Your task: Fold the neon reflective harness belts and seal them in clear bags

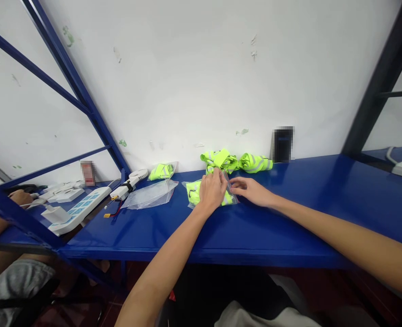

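Note:
My left hand point(212, 190) and my right hand point(252, 190) meet over a clear zip bag point(194, 192) that holds a folded neon yellow vest and lies on the blue shelf point(289, 213). Both hands pinch the bag's open end at its right side, fingers closed on the plastic. Just behind the hands, against the wall, lie two more folded neon vests point(237, 162). A bagged vest point(162, 171) rests further left, and an empty clear bag point(149, 194) lies flat left of my left hand.
A small white fan point(129, 184) with red and black wires sits left of the empty bag. White power strips point(80, 209) lie beyond it. Another person's hand point(20, 198) is at the far left. A dark blurred object point(282, 144) leans on the wall. Blue frame struts point(81, 95) rise left.

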`<act>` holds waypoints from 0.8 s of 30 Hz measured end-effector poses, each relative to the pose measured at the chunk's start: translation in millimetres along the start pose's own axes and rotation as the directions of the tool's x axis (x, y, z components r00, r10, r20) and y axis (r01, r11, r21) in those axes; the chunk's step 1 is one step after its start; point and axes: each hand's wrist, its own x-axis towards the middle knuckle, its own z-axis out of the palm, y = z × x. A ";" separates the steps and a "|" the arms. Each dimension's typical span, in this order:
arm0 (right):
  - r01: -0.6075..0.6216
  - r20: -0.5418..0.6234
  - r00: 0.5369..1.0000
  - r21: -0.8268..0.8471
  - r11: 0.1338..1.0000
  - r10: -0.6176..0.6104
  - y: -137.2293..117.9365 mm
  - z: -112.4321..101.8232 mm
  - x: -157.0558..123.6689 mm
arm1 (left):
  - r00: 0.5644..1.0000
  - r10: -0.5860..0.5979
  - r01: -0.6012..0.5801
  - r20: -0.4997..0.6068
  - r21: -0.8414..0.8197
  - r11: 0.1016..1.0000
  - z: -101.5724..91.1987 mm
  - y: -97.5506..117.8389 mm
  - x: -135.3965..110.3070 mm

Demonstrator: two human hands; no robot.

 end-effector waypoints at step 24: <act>0.131 -0.009 0.991 -0.049 0.990 -0.132 -1.3 8.1 -5.8 | 1.000 -0.019 0.019 -0.005 -0.092 0.996 -6.3 -2.2 -0.5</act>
